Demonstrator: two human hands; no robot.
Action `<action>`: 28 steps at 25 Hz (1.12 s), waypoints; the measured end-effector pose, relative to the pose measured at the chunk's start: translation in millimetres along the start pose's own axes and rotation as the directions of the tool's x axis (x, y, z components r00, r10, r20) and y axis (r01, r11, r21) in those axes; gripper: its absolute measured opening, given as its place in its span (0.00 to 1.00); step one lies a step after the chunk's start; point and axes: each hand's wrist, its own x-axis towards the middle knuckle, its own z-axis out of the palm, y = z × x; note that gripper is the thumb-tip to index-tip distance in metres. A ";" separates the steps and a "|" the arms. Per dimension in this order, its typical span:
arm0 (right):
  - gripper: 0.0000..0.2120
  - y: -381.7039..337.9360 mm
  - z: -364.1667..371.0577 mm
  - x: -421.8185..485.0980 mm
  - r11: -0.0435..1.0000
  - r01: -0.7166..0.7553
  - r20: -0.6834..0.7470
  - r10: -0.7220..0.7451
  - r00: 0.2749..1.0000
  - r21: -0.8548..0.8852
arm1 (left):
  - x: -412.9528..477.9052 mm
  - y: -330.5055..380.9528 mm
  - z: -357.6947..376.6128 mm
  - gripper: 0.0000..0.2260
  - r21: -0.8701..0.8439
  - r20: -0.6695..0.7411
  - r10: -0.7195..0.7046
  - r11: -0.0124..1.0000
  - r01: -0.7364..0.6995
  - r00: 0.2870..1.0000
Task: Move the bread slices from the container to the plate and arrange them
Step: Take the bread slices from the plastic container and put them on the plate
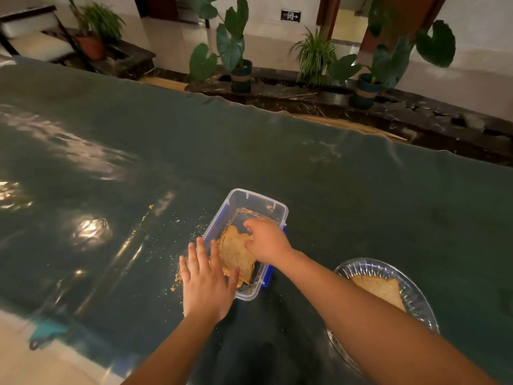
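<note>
The bread slices [236, 252] are lying in a loose stack inside the clear plastic container [256, 201], which is sitting low in the centre of the frame on the bench [361, 204]; the topmost slice is tilting up against the container's left wall. The right hand [268, 240] is reaching down into the container from the lower right, its fingertips curling onto the upper right edge of the top slice, though whether the grip is actually pinching the bread or only touching it cannot be told. The left hand [206, 282] is lying flat with its fingers spread, pressing on the container's near left rim, the thumb resting over the rim beside the bread. A blue latch [267, 276] is showing on the container's right side. In the lower right of the frame a clear ribbed plate [416, 295] is sitting on the bench, partly covered by the right forearm, and one slice on the plate [383, 290] is lying flat in it. Crumbs [177, 279] are scattering over the glossy dark green bench cover left of the container. Beyond the far edge, potted plants [233, 51] are standing along a dark stone ledge, and at the top centre a small dark wall sign [290, 15] is showing a pictogram and an arrow; no wording on it can be read.
</note>
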 end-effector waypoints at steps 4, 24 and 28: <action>0.21 1.9 17.7 32.9 0.983 -0.052 0.187 0.085 0.979 -0.178 | 1.8 -0.6 2.8 0.37 -0.002 -0.015 0.001 1.000 -0.001 1.000; 0.16 1.1 11.0 32.9 0.983 -0.181 0.134 0.175 0.975 0.028 | 0.9 -3.5 2.6 0.42 0.001 0.021 0.022 1.000 -0.022 1.000; 0.18 29.4 -41.4 1.6 0.922 -0.272 -0.060 0.299 0.952 0.276 | 0.7 -2.9 -0.4 0.42 0.005 0.046 0.024 1.000 -0.024 0.999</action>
